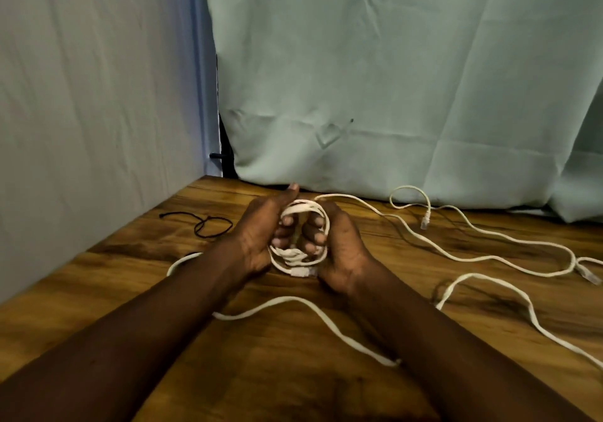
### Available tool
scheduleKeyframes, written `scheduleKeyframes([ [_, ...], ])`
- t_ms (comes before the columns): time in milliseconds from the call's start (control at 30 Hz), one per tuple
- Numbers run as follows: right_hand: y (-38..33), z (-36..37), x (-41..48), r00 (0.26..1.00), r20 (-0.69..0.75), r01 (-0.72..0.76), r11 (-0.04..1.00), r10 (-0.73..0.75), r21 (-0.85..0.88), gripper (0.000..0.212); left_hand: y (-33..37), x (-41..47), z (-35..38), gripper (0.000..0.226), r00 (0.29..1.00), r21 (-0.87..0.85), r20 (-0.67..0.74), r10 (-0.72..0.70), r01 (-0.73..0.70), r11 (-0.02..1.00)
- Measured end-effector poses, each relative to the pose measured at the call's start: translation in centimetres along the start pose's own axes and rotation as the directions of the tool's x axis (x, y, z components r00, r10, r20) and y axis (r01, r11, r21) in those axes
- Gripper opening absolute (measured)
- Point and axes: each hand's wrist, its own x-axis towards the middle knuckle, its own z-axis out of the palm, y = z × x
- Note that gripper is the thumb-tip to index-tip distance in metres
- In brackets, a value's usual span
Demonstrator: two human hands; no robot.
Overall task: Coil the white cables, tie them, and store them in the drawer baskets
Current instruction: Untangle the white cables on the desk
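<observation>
Above mid-worktop (293, 382), left hand (257, 242) and right hand (342, 255) face each other, fingers (287, 221) of both curled through a small coil of white cable (303, 207) gripped between the palms. Loose cable (473, 249) runs from the coil's top rightward over the wood. A thin black cord (208, 225) lies apart at left.

bare wood table (130, 274) front-left, black tie (208, 224) lying at left, loose white cable (287, 299) looping across front centre and right side, curtain (391, 78) blocking back, wall (98, 95) blocking left
</observation>
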Motion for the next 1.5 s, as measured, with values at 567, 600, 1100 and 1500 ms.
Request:
scheduleKeyframes([
  [567,-1.1,2.9,-1.5,0.977,0.191,-0.04,0.958,0.098,-0.285,0.042,2.9,-1.6,-0.9,0.019,0.945,0.417,-0.083,0.318,-0.257,0.872],
  [600,-0.8,3.0,-1.6,0.968,0.218,-0.065,0.964,0.124,-0.258,0.043,3.0,-1.6,-1.1,0.018,0.945,0.414,-0.092,0.314,-0.25,0.875],
  [1100,0.2,1.5,0.4,0.999,0.041,-0.001,0.989,-0.005,0.146,0.045,1.3,-1.3,-1.8,0.026,0.97,-0.165,0.235,0.053,-0.014,0.986],
  [1500,1.2,5.4,-2.2,0.995,0.025,0.096,0.989,-0.094,-0.115,0.041,4.0,-1.3,-3.6,0.037,0.999,0.172,0.044,0.019,-0.026,0.985],
])
